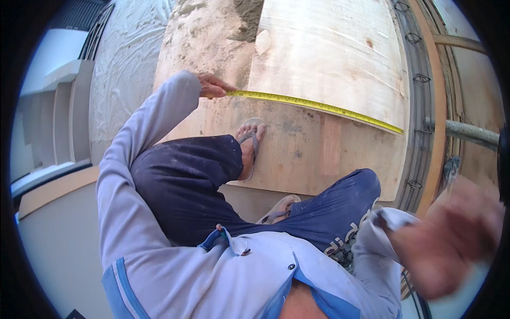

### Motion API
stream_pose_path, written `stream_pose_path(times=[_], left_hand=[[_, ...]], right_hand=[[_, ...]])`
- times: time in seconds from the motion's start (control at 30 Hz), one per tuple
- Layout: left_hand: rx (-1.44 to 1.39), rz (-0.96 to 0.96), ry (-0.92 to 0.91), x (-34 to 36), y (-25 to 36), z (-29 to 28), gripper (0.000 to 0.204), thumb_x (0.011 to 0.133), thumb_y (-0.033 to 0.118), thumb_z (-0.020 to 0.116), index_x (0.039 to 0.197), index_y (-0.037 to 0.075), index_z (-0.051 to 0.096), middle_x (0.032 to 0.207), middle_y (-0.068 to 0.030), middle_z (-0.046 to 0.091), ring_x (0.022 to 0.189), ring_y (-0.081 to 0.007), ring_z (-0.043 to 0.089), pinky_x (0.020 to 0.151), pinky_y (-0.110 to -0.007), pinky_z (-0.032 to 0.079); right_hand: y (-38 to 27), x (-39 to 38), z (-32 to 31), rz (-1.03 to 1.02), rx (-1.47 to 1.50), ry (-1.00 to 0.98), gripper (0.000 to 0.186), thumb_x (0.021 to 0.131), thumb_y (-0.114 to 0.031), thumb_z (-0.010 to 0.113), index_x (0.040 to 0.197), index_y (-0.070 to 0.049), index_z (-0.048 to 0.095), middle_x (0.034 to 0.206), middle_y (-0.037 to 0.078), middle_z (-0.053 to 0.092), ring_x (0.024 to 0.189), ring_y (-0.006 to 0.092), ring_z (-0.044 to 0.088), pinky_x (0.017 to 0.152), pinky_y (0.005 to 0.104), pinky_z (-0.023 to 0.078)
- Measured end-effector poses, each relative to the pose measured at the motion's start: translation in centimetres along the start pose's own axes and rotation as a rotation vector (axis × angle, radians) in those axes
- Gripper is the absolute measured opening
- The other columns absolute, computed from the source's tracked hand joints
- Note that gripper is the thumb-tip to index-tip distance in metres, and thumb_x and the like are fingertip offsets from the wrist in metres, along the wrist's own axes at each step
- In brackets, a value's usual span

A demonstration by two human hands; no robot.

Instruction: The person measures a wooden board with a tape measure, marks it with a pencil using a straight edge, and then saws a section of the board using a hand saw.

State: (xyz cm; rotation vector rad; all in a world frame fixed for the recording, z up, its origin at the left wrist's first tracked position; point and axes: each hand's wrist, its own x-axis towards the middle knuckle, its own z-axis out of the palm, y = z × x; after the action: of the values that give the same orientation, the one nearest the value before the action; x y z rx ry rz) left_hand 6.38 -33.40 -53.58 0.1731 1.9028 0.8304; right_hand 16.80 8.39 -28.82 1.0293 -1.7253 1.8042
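Note:
A yellow tape measure blade [319, 106] stretches across the plywood, from my left hand to near the board's right edge. My left hand [213, 85] pinches its left end, with the fingers pressed together low over the board. Under the blade lies a pale plywood sheet [329, 48], on top of a browner plywood board [287, 154]. My right hand [451, 239] is raised at the lower right, smeared by motion. Its fingers cannot be made out, nor whether anything is in them.
My sandalled foot [249, 146] rests on the brown board. Wire-tied metal bars [419, 80] and a bent wooden edge strip [440, 106] run along the right. A metal pipe [473, 133] juts in there. Wrinkled pale sheeting [125, 69] covers the left side.

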Motion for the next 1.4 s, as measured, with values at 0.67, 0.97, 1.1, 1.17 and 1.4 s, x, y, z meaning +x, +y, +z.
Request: stream_pose_path(times=[0.67, 0.97, 1.1, 1.17, 1.4], left_hand=[[-0.134, -0.144, -0.026, -0.8, -0.4, -0.3, 0.036, 0.085, 0.026, 0.059, 0.12, 0.017, 0.058, 0.087, 0.0002, 0.058, 0.078, -0.0094, 0.048, 0.069, -0.025, 0.043], [-0.179, -0.154, -0.043, -0.5, 0.4, -0.2, 0.038, 0.085, 0.02, 0.052, 0.122, 0.016, 0.056, 0.077, 0.0038, 0.051, 0.065, -0.0056, 0.042, 0.053, -0.021, 0.035], [-0.069, -0.197, -0.036, 0.4, 0.6, -0.9, 0.041, 0.083, 0.026, 0.055, 0.122, 0.015, 0.056, 0.073, 0.0045, 0.049, 0.062, -0.0062, 0.042, 0.052, -0.022, 0.034], [-0.065, -0.127, 0.046, 0.0, -1.6, -0.5, 0.039, 0.082, 0.026, 0.055, 0.12, 0.013, 0.058, 0.069, 0.0036, 0.048, 0.06, -0.0073, 0.04, 0.051, -0.023, 0.033], [-0.178, -0.177, -0.028, -0.2, 0.9, -0.3, 0.042, 0.082, 0.025, 0.057, 0.121, 0.01, 0.056, 0.073, 0.0056, 0.046, 0.06, -0.0044, 0.037, 0.051, -0.02, 0.03]], right_hand=[[7.1, -10.1, 12.1, 0.571, 0.665, -1.342, 0.027, 0.076, -0.019, 0.052, 0.088, 0.004, 0.061, 0.083, 0.017, 0.058, 0.081, 0.0284, 0.058, 0.072, 0.036, 0.047], [9.9, -12.5, 13.6, 1.094, 1.498, -1.288, 0.025, 0.084, -0.025, 0.061, 0.086, 0.0, 0.065, 0.083, 0.013, 0.056, 0.067, 0.021, 0.057, 0.061, 0.0308, 0.046], [9.2, -14.0, 14.7, 0.643, 1.233, -0.817, 0.023, 0.084, -0.024, 0.062, 0.083, -0.001, 0.065, 0.082, 0.009, 0.053, 0.073, 0.0176, 0.056, 0.065, 0.0287, 0.044], [8.6, -12.4, 14.3, 0.489, 0.986, -0.503, 0.025, 0.083, -0.026, 0.061, 0.073, -0.004, 0.065, 0.084, 0.009, 0.05, 0.075, 0.0192, 0.052, 0.068, 0.0292, 0.042], [8.0, -10.8, 11.8, 1.161, 1.561, -0.14, 0.041, 0.095, -0.041, 0.036, 0.076, -0.006, 0.044, 0.065, 0.003, 0.051, 0.059, 0.0094, 0.052, 0.061, 0.0228, 0.042]])
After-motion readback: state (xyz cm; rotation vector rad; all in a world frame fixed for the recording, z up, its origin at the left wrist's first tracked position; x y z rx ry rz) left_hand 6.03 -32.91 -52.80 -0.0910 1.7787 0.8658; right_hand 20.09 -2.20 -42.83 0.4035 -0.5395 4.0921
